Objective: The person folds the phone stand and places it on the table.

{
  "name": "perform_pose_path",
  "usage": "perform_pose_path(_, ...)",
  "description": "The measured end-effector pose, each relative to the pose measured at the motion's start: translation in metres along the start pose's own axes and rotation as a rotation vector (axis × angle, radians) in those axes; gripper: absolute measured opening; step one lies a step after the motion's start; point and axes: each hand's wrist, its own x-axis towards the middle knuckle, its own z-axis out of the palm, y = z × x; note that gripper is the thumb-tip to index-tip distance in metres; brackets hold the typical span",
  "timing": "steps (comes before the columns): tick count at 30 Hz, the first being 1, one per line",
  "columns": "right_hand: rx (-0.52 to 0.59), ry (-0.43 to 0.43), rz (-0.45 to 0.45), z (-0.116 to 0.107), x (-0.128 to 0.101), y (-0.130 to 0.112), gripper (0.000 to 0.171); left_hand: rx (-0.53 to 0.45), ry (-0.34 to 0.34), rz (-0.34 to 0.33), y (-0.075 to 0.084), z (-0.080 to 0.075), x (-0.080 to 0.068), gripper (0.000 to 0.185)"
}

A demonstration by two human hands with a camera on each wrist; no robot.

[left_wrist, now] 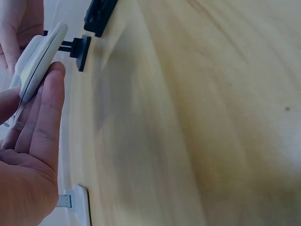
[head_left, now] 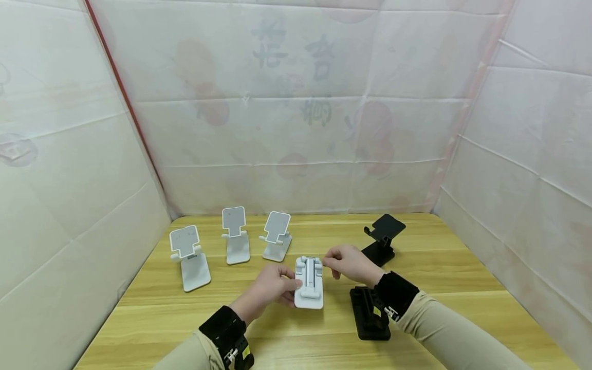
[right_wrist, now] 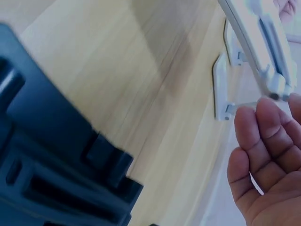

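- Both arms are covered by beige long sleeves.
- A black wrist strap (head_left: 225, 329) is worn at the left cuff, another (head_left: 396, 294) at the right.
- Small yellow labels are borne by the straps.

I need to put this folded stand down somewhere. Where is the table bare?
Bare wood lies right of the folded black stand, toward the table's right edge, and along the near-left edge. It is crowded behind: three open white stands and an open black stand.

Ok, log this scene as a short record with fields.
left hand: holds the folded white phone stand by its left edge
right hand: fingers at that stand's top right corner
set up: three white stands, one black stand
lying flat: folded black stand
surface: wooden table
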Motion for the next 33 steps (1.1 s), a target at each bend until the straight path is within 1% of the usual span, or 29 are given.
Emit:
perform_pose_path(2, -0.027, 0.017, -0.002, -0.001, 0.001, 0.002, 0.02, 0.008, -0.013, -0.017, -0.003, 0.002, -0.001, 0.023)
perform_pose_path(9, -0.187, 0.061, -0.057, 0.001, 0.006, 0.016, 0.015, 0.003, -0.068, -0.059, -0.01, 0.009, -0.004, 0.017)
perform_pose_path(13, -0.252, 0.067, -0.046, 0.002, 0.01, 0.023, 0.017, -0.003, -0.082, -0.089, -0.012, 0.014, -0.006, 0.016)
perform_pose_path(17, -0.333, 0.047, -0.033, 0.004, 0.015, 0.03, 0.027, -0.001, -0.086, -0.117, -0.015, 0.019, -0.008, 0.014)
perform_pose_path(25, -0.458, -0.022, -0.052, 0.01, 0.027, 0.049, 0.058, 0.012, -0.099, -0.123, -0.019, 0.025, -0.015, 0.011)
perform_pose_path(28, -0.502, -0.05, -0.047, 0.012, 0.029, 0.053, 0.065, 0.022, -0.102, -0.141, -0.018, 0.027, -0.017, 0.011)
perform_pose_path(33, -0.522, -0.073, -0.033, 0.013, 0.028, 0.054, 0.07, 0.061, -0.085, -0.168, -0.015, 0.03, -0.018, 0.011)
